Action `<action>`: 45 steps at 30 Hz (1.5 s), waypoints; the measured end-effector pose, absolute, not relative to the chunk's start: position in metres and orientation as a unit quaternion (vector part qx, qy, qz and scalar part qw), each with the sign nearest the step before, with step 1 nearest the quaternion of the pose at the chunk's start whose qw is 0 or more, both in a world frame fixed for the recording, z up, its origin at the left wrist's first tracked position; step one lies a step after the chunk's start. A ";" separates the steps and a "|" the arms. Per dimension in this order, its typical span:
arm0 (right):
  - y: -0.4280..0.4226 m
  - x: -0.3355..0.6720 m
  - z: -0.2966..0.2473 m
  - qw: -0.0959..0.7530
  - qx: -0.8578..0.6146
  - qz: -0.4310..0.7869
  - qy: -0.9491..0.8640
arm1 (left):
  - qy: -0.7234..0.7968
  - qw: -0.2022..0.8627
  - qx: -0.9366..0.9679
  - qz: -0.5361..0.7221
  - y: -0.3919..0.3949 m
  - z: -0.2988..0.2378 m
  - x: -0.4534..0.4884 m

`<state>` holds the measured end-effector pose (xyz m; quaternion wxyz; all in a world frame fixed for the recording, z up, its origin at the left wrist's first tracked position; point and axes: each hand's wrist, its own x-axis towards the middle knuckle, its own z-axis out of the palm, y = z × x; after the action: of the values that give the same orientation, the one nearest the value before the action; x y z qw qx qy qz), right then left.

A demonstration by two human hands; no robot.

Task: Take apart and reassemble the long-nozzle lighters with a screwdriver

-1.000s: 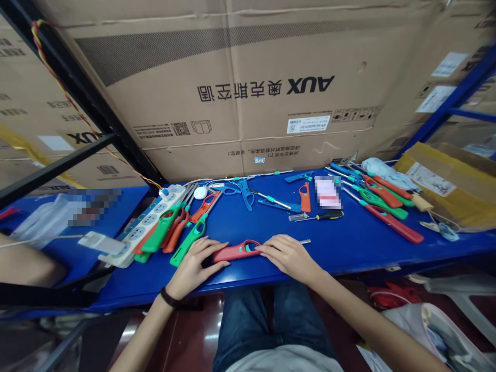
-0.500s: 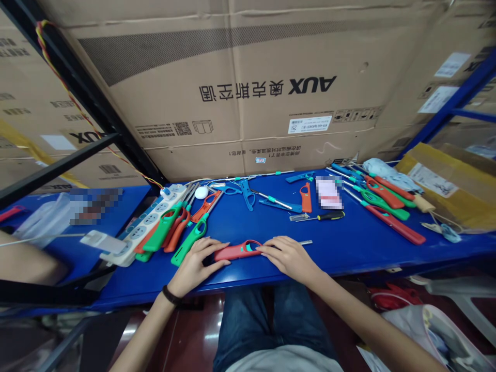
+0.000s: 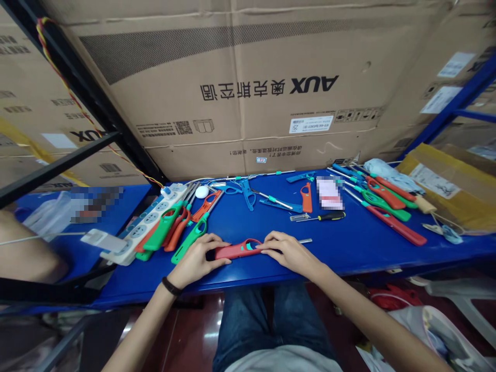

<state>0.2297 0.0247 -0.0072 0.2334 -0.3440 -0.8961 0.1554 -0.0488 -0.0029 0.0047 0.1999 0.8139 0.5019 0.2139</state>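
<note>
Lighter (image 3: 238, 250), red-bodied with a loop at the front of its handle, lies lengthwise between the left hand (image 3: 203, 257) and the right hand (image 3: 287, 250), close to the near edge of the bench (image 3: 248, 279). Whether it rests fully on the surface or is slightly raised, I cannot tell. The left hand is curled partway, its fingers over the far side of the handle's rear end and its thumb along the near side, so this end sits inside the grasp. The right hand is closed further: thumb and fingertips pinch together at the front end, by the loop, while the hand covers part of the metal tube (image 3: 306, 241). That tube's tip comes out beyond the right hand. The middle of the red body is uncovered between the two, and a green piece (image 3: 248, 247) shows at the loop.

Just beside the left hand, a green lighter (image 3: 188, 244) lies slanted, with more lighters (image 3: 165, 227) heaped against a power strip (image 3: 159, 207). Past the right hand lie a screwdriver (image 3: 331, 216) and an orange handle piece (image 3: 306, 199); blue parts (image 3: 248, 195) lie farther back. Well to the right, another group of lighters fans out near a yellow-taped box (image 3: 461, 191).
</note>
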 end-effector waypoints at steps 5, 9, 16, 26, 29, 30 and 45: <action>0.025 0.231 -0.012 0.251 -0.333 0.107 -0.902 | 0.503 0.199 0.815 0.208 -0.001 0.007 -0.049; 0.021 0.229 -0.020 0.283 -0.337 0.101 -0.892 | 0.495 0.192 0.823 0.201 0.002 0.006 -0.050; 0.012 0.231 -0.028 0.287 -0.330 0.058 -0.897 | 0.466 0.066 0.869 0.153 -0.005 0.006 -0.049; 0.020 0.232 -0.027 0.285 -0.267 -0.044 -0.920 | 0.312 -0.235 0.912 0.124 -0.006 -0.015 -0.038; 0.021 0.235 -0.026 0.287 -0.256 -0.046 -0.922 | 0.306 -0.248 0.910 0.131 -0.003 -0.013 -0.037; 0.022 0.236 -0.025 0.285 -0.252 -0.046 -0.924 | 0.305 -0.246 0.910 0.135 -0.003 -0.012 -0.036; 0.024 0.229 -0.002 0.337 -0.201 -0.060 -0.918 | 0.314 -0.164 0.924 0.140 -0.005 0.017 -0.007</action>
<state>0.2289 0.0243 -0.0017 0.3366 -0.2014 -0.9179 -0.0596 -0.0074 -0.0051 0.0174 -0.1642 0.9244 0.3145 0.1400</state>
